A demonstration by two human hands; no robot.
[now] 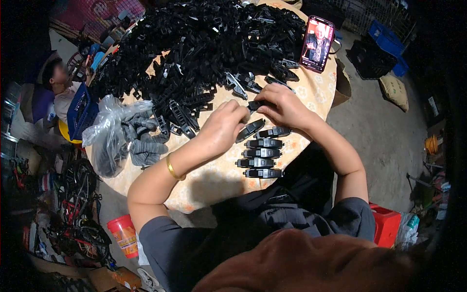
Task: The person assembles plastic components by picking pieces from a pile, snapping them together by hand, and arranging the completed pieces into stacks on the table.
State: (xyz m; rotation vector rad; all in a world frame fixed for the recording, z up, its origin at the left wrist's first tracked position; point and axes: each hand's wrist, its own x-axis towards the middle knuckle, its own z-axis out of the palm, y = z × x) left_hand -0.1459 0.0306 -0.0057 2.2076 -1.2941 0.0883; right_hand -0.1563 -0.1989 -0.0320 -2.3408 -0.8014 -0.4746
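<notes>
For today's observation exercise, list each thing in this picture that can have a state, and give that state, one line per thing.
left hand: closed on a black plastic part.
right hand: fingers pinching the same black plastic part.
finished pieces: laid in a neat column on the table.
loose black parts: heaped in a pile.
phone: propped up, screen lit.
plastic bag: open, crumpled.

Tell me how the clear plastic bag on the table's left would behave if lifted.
The clear plastic bag looks crumpled and thin, so likely floppy and light. Its glossy film may be slippery. The dark pieces inside would probably sag and shift.
</notes>
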